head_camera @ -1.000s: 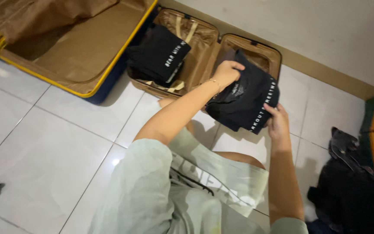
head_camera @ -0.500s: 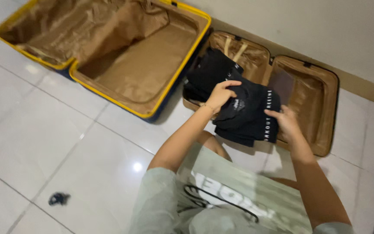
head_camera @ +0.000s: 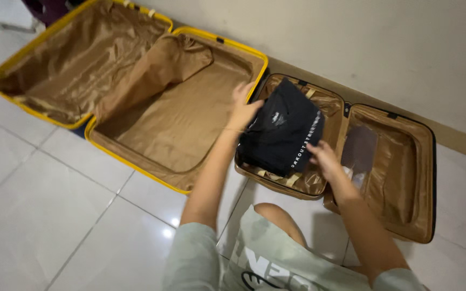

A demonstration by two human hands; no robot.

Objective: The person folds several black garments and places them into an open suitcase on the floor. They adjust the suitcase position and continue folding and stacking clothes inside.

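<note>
A: What is the biggest thing on the tiled floor?

B: The large suitcase with the yellow rim, lying open flat against the wall, both halves lined in tan cloth (the divider flap is bunched up along the hinge).

A: And next to it?

B: A small suitcase with a dark rim, also open flat, touching the large one's right-hand edge. Its right half has only a dark pocket panel near the hinge.

A: Where are the clothes?

B: A stack of folded black garments sits in the small suitcase's left half, filling most of it, with tan straps showing under the near edge. White lettering runs along the top piece's right edge.

A: What are the person's hands doing?

B: The left hand rests at the stack's far left corner, fingers spread and loosely curled over the edge rather than gripping. The right hand is at the stack's near right corner, fingers bent down on the cloth; whether they pinch it, one cannot tell. The person wears a pale green shirt.
</note>
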